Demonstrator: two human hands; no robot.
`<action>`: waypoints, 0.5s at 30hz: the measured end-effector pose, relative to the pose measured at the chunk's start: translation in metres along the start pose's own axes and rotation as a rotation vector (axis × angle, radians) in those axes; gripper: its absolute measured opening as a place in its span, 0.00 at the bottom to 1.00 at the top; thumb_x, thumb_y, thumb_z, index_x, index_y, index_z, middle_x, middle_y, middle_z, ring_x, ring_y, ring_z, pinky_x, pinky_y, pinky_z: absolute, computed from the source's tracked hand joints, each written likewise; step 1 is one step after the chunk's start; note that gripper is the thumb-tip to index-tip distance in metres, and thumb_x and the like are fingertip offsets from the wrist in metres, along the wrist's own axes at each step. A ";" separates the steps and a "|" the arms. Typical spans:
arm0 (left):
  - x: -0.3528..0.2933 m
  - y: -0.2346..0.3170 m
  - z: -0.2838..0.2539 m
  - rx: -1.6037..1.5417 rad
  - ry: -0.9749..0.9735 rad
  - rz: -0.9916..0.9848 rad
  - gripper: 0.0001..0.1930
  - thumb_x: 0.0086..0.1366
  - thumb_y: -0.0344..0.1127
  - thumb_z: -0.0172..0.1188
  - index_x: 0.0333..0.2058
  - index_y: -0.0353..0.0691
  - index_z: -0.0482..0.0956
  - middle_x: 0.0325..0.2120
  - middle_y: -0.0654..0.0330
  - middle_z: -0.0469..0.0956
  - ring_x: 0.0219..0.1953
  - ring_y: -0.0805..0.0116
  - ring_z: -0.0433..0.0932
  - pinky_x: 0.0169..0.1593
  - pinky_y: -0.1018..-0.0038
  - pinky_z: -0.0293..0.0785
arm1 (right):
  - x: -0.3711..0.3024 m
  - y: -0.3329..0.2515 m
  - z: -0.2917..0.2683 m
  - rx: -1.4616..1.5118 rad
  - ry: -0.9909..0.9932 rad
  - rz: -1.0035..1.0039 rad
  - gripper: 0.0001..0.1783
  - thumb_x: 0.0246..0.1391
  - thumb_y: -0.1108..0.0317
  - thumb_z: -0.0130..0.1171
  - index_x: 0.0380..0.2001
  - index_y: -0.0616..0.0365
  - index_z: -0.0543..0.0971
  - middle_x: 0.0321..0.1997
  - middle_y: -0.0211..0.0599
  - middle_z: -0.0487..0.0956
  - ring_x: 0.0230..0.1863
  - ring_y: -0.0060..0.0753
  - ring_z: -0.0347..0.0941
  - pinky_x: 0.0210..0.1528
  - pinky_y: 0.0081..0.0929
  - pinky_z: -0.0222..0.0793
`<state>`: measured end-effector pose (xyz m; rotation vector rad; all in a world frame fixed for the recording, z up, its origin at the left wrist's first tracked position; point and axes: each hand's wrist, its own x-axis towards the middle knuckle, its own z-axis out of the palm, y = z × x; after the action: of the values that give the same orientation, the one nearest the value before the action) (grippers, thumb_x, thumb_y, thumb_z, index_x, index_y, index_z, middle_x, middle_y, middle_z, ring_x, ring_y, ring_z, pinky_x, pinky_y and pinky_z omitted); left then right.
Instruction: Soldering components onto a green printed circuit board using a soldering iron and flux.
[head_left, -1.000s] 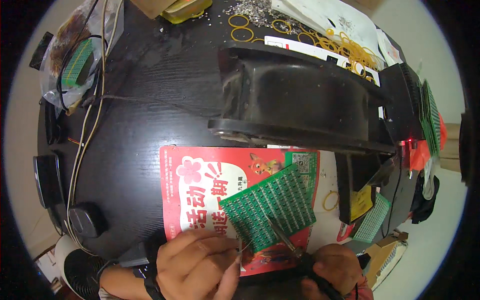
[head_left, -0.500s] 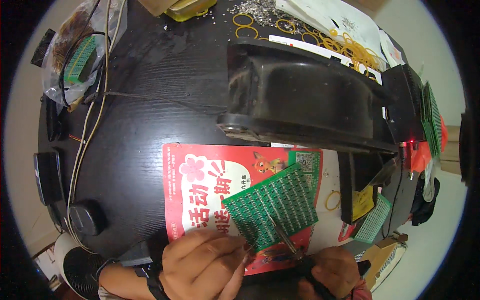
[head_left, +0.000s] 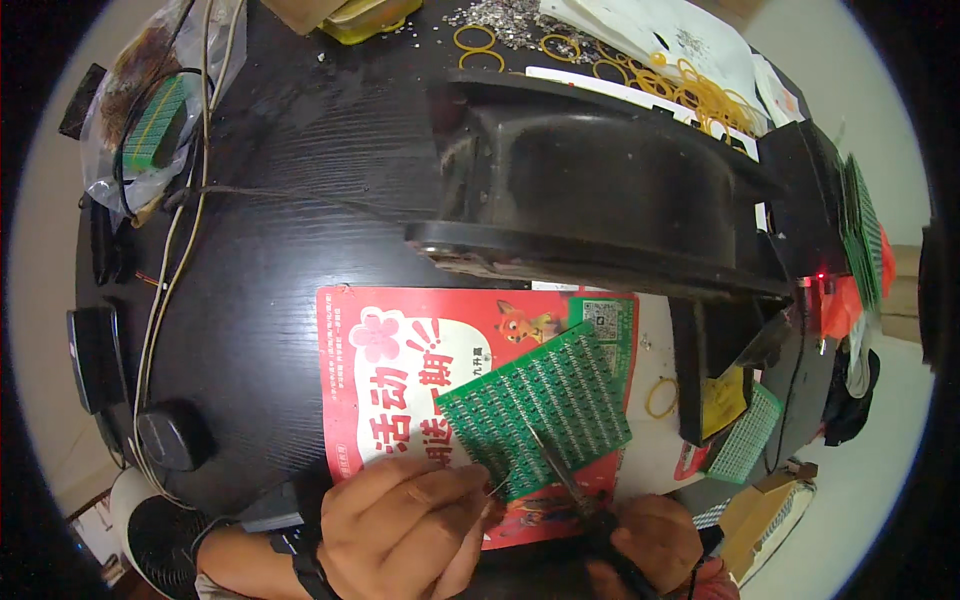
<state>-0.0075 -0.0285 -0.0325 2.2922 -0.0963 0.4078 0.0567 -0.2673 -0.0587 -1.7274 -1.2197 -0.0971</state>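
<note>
A green circuit board [head_left: 540, 400], covered in rows of tiny parts, lies aslant on a red and white printed sheet [head_left: 345, 400]. At its lower left corner my left hand [head_left: 405, 525] is closed in a pinch, with a short thin silvery wire [head_left: 498, 487] showing at the fingertips. My right hand [head_left: 655, 540] is wrapped round the dark handle of a soldering iron [head_left: 562, 468]. The iron's pointed metal tip reaches over the middle of the board; whether it touches cannot be told.
Just beyond the board stands a large black fan-like housing [head_left: 610, 190]. Yellow rubber bands [head_left: 700, 95] and metal bits [head_left: 500, 25] lie at the back. Cables [head_left: 165, 300] run down the left, near a bag [head_left: 105, 170] of boards. More boards [head_left: 862, 230] stand at right.
The whole view has shifted slightly, so things sit a little further left. The soldering iron's tip has moved slightly away from me over the board. Both hands keep their grip.
</note>
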 end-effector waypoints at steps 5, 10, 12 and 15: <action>0.000 0.003 -0.003 0.016 0.000 -0.002 0.09 0.43 0.22 0.62 0.27 0.33 0.78 0.28 0.52 0.81 0.27 0.62 0.81 0.33 0.71 0.78 | 0.003 0.001 0.002 0.005 0.006 -0.010 0.14 0.37 0.67 0.70 0.27 0.64 0.78 0.22 0.40 0.77 0.22 0.37 0.76 0.25 0.31 0.76; 0.003 -0.002 0.003 -0.004 -0.015 0.022 0.09 0.43 0.22 0.63 0.27 0.34 0.78 0.28 0.52 0.81 0.28 0.62 0.80 0.32 0.72 0.77 | 0.000 0.001 0.001 -0.013 -0.002 0.004 0.14 0.38 0.68 0.69 0.28 0.65 0.78 0.23 0.41 0.77 0.22 0.37 0.76 0.25 0.32 0.76; 0.002 0.001 0.001 0.004 -0.014 0.023 0.09 0.43 0.22 0.63 0.27 0.33 0.78 0.28 0.51 0.81 0.28 0.62 0.80 0.32 0.71 0.77 | 0.000 0.000 0.002 -0.002 0.001 -0.002 0.14 0.38 0.68 0.69 0.28 0.65 0.78 0.23 0.41 0.77 0.22 0.37 0.76 0.25 0.32 0.76; 0.000 0.000 0.002 0.004 -0.011 0.023 0.09 0.43 0.22 0.63 0.27 0.33 0.78 0.28 0.51 0.81 0.28 0.61 0.81 0.34 0.70 0.78 | 0.001 0.000 0.002 -0.006 0.003 -0.002 0.14 0.39 0.68 0.68 0.28 0.66 0.78 0.23 0.41 0.77 0.22 0.38 0.76 0.25 0.32 0.76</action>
<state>-0.0069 -0.0295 -0.0338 2.2992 -0.1272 0.4077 0.0564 -0.2653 -0.0588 -1.7309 -1.2204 -0.1048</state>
